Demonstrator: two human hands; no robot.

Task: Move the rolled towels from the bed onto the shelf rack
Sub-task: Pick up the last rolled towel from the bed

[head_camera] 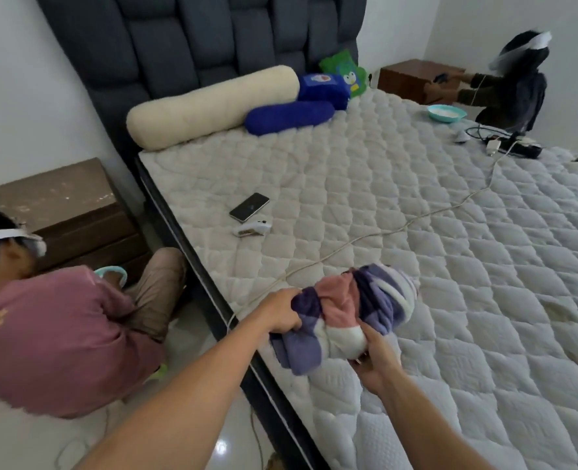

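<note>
Towel bundle (pixel 345 317): a soft, loosely rolled mass of fleece in purple, pink and white blocks, with a white-banded rounded end pointing away from the wearer. It sits at the near left edge of the bed (pixel 450 266), resting on or held just above the quilted mattress; which of the two cannot be determined. Whether it is one towel or several rolled together also cannot be determined.

Left hand (pixel 282 313): fingers curled and clenched into the purple fabric at the bundle's left end. Right hand (pixel 376 357): closed around the white near end from below; its fingertips are buried under the cloth and are not visible.

The underside of the bundle is hidden by both hands. A white cable (pixel 382 232) runs across the mattress and passes behind the bundle toward the bed edge, where it drops out of sight.

Beyond the bundle lie a phone (pixel 249 207) and a small white controller (pixel 252 228), well apart from it. A cream bolster (pixel 213 106) and blue pillows (pixel 291 118) lie at the dark padded headboard (pixel 196 39).

The mattress to the right of the bundle is open. To the left, a crouching person in a pink shirt (pixel 53 340) occupies the floor beside the bed, in front of a brown nightstand (pixel 70 212).
</note>
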